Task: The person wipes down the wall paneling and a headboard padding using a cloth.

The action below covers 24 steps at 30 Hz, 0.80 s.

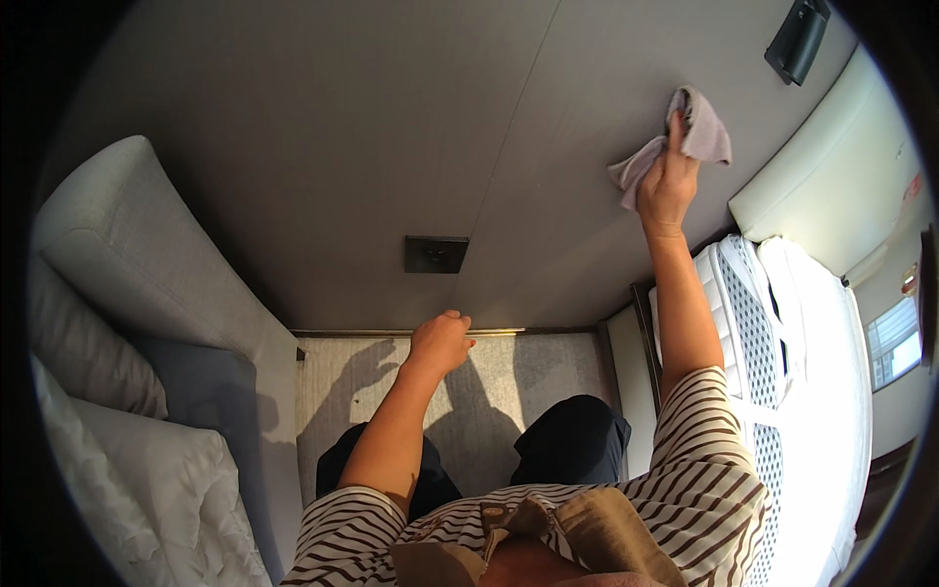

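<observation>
My right hand [669,183] grips a pinkish-grey cloth [706,130] and presses it to the grey wall panel [352,132], high on the right side. Folds of the cloth spread out on both sides of my fingers. Lower down, in front of my knees, my left hand [441,341] hangs with its fingers curled and nothing visible in it. Just above that hand, a dark square socket plate [436,254] is set in the wall beside a thin vertical seam.
A grey upholstered sofa or bed end [183,257] stands at left, bearing a white quilt [161,477] and a pillow [95,337]. At right is a white mattress [814,381] below a pale padded headboard [829,154]. A black wall fixture [798,42] sits at upper right.
</observation>
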Motion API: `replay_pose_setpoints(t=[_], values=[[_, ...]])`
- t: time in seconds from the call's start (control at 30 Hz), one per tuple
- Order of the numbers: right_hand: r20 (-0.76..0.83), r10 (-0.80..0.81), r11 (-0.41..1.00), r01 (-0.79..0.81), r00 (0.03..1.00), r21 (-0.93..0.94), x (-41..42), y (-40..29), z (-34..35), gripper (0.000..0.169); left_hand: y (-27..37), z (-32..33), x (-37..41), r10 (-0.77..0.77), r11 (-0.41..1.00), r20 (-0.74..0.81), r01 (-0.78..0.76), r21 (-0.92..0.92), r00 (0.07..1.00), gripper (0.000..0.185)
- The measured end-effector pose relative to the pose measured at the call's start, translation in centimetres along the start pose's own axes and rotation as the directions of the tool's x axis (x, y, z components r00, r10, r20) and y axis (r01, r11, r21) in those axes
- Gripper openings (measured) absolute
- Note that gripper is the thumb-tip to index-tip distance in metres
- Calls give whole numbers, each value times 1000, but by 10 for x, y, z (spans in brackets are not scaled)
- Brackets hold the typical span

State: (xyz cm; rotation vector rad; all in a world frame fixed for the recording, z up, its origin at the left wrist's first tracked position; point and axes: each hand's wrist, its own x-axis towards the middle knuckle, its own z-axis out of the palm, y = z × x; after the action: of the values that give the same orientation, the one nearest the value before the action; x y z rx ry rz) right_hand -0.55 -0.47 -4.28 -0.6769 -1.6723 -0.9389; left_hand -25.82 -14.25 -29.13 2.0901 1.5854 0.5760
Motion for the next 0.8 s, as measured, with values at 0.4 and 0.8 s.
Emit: replay_pose_setpoints(t=[0.4,0.8], values=[[-187,-170,979,187,968,79,117,-70,31,43,-1,-5,-4,-33,999,15,33,15,999,25],[-9,-537,823,526,844,213,100,-169,97,33,-7,-8,1,-26,999,127,22,29,992,45]])
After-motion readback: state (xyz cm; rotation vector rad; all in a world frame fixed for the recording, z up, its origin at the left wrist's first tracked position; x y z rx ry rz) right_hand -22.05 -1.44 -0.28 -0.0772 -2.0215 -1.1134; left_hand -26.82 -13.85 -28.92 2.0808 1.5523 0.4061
